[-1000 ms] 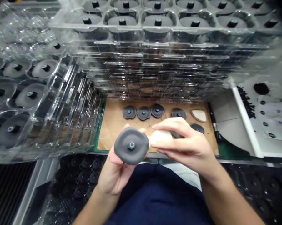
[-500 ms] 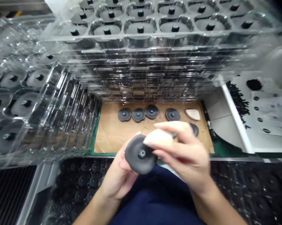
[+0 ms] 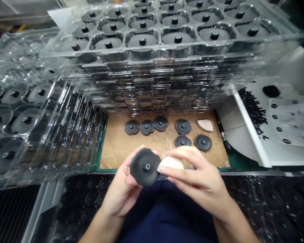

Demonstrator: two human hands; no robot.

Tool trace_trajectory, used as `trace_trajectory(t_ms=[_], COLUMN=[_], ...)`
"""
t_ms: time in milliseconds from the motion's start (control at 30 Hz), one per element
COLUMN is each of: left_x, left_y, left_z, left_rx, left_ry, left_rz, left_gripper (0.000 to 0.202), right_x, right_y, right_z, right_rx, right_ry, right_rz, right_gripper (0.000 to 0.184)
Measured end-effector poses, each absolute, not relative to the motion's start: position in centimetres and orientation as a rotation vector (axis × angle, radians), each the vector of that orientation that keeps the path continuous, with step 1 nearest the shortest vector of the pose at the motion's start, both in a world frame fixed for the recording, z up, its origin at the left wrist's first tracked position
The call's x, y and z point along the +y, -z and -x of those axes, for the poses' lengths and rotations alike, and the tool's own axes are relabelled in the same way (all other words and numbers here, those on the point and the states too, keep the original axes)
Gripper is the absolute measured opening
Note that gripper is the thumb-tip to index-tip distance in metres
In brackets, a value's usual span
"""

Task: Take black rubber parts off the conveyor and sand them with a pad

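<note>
A round black disc [image 3: 144, 175] with a short stub at its centre is held by its rim in my left hand [image 3: 119, 189], tilted toward me. My right hand [image 3: 200, 175] pinches a pale cream wedge-shaped pad [image 3: 172, 163] between thumb and fingers. The pad's tip meets the disc's right edge, or lies just beside it; I cannot tell which. Beyond my hands several similar black discs [image 3: 183, 126] lie stub-up on a brown cardboard sheet [image 3: 111, 145]. A second cream pad [image 3: 205, 125] rests near the sheet's far right corner.
Tall stacks of clear plastic trays [image 3: 142, 52] filled with black discs rise behind the cardboard and at the left [image 3: 40, 141]. To the right, a white-walled bin [image 3: 250, 128] borders a surface with small black parts [image 3: 254, 108]. A dark pen-like tool [image 3: 224, 135] lies along the cardboard's right edge.
The cream pad has moved from over the disc's upper right face to its right edge. My right hand is lower, uncovering discs behind it. The whole view has shifted slightly.
</note>
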State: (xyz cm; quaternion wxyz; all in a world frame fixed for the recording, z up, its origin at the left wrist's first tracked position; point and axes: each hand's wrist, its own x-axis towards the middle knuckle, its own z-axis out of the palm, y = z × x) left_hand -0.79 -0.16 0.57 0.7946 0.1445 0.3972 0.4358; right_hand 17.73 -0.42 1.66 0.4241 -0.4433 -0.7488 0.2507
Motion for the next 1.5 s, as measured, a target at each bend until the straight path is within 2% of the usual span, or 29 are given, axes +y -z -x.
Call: trace_trajectory(t_ms=[100, 167, 267, 333, 400, 467, 600, 867, 967, 1133, 1300, 1433, 1500], left_x=[-0.2, -0.1, 0.1, 0.2, 0.3, 0.4, 0.5, 0.3, 0.3, 0.2, -0.3, -0.4, -0.3], left_y=[-0.3, -0.3, -0.7, -1.0, -1.0, -0.7, -0.3, -0.1, -0.2, 0.2, 0.5, 0.4, 0.4], left_z=[0.3, 0.2, 0.4, 0.5, 0.4, 0.1, -0.5, -0.2, -0.2, -0.6, -0.7, -0.3, -0.3], left_rx=[0.844, 0.848, 0.844, 0.831, 0.806, 0.802, 0.864, 0.889, 0.901, 0.908, 0.89, 1.03, 1.038], left_ry=[-0.96, -0.978, -0.98, -0.968, -0.97, -0.993, -1.033, -1.012, -0.992, -0.988, -0.923, -0.884, -0.884], left_rz=[-0.29, -0.298, -0.314, -0.307, -0.292, -0.269, -0.237, -0.241, -0.242, -0.27, -0.304, -0.315, -0.317], left_gripper=[0.052, 0.053, 0.048, 0.048, 0.051, 0.051, 0.049, 0.063, 0.066, 0.065, 0.06, 0.061, 0.056], right_x=[-0.3, -1.0, -3.2, -4.9, -6.1, -6.6, -6.4, -6.5, -6.0, -3.0, -0.5, 0.4, 0.6], right_y=[-1.6, -1.3, 0.0, 1.2, 2.4, 3.4, 4.3, 5.2, 5.1, 2.4, -2.0, -3.2, -3.2], right_z=[-17.8, -17.8, -17.5, -17.1, -16.5, -15.9, -15.4, -15.5, -16.0, -16.9, -15.1, -14.3, -14.1], right_rx=[-1.806, -1.711, -1.411, -0.997, -0.598, -0.404, -0.394, -0.545, -0.641, -0.827, -1.47, -1.869, -1.891], right_ry=[-0.56, -0.665, -1.217, -1.594, -1.781, -1.83, -1.793, -1.696, -1.619, -1.401, -0.823, -1.039, -0.992], right_rz=[1.109, 1.143, 1.104, 1.164, 1.326, 1.436, 1.447, 1.497, 1.504, 1.483, 1.236, 1.136, 1.177], right_gripper=[0.021, 0.021, 0.015, 0.029, 0.039, 0.041, 0.041, 0.041, 0.035, 0.029, 0.023, 0.021, 0.021])
